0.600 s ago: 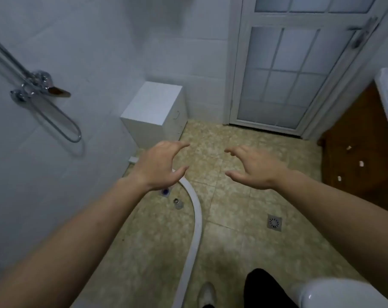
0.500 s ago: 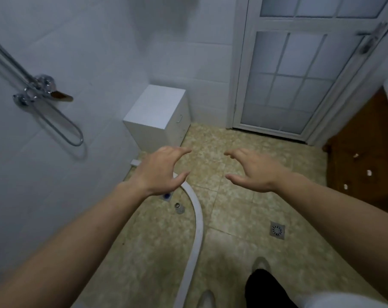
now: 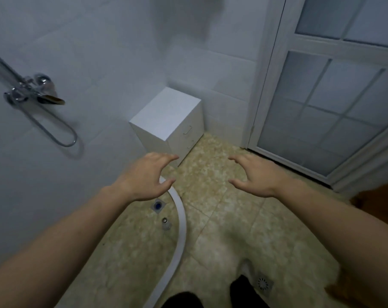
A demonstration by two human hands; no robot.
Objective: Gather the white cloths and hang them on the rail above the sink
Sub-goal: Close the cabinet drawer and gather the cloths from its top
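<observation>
No white cloth, rail or sink shows in this view. My left hand (image 3: pixel 146 175) is stretched out over the floor, fingers spread and lightly bent, holding nothing. My right hand (image 3: pixel 253 174) is held out level with it, a hand's width to its right, palm down, fingers spread and empty. Both hands hover in the air above the tiled floor and touch nothing.
A small white cabinet (image 3: pixel 166 121) stands in the corner ahead. A glass-panelled door (image 3: pixel 326 103) is at the right. A shower tap with hose (image 3: pixel 37 94) hangs on the left wall. A curved white floor strip (image 3: pixel 181 227) and two floor drains (image 3: pixel 264 283) lie below.
The view has swung left and moved closer to the corner; the brown cabinet and white sink edge at the right have slid out of sight. Both hands keep the same spread, empty pose.
</observation>
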